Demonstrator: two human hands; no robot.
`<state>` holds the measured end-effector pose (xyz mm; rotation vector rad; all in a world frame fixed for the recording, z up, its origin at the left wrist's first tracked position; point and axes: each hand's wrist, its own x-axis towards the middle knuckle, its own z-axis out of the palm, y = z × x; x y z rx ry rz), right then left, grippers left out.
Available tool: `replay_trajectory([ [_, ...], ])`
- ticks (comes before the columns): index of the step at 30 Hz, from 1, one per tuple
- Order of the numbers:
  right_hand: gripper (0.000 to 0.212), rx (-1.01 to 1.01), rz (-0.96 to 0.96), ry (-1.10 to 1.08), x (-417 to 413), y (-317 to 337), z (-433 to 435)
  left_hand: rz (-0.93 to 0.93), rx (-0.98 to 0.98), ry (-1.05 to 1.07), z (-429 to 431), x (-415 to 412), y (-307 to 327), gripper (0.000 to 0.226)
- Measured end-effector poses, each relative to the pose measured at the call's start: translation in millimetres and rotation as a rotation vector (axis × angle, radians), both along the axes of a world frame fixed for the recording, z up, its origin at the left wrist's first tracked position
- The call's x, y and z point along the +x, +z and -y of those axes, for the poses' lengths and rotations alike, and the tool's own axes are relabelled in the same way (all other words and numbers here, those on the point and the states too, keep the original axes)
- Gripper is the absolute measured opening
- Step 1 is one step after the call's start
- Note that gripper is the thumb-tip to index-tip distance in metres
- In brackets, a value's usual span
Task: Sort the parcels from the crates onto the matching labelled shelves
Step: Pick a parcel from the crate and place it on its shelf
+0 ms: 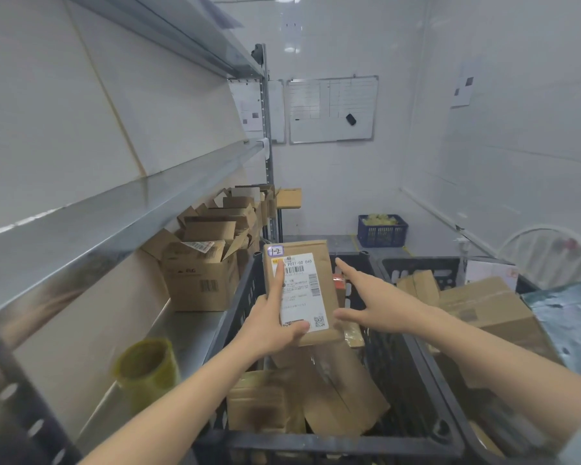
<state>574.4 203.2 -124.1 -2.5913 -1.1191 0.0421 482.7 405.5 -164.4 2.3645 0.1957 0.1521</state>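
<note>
My left hand grips a flat brown cardboard parcel above a black crate; its thumb lies across the bottom of the white shipping label and its index finger points up along the label. A small tag on the parcel's top left corner reads "1-2". My right hand hovers just right of the parcel with fingers spread and straight, holding nothing. Inside the crate lie several more brown parcels. A second black crate to the right holds larger cardboard boxes.
A metal shelving unit runs along the left. Its lower shelf carries several open cardboard boxes and a roll of yellowish tape. A blue basket sits on the floor by the back wall, under a whiteboard.
</note>
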Motion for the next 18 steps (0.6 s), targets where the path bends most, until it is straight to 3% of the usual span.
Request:
replay_trajectory([
  [10,0.106,0.014,0.015,0.001,-28.7,11.6,18.3,0.095,0.038,0.034,8.4,-26.8,24.8,0.119],
  [18,0.099,0.044,0.067,0.183,-52.9,41.3,46.6,0.172,0.013,0.207,54.1,-71.1,45.1,0.117],
])
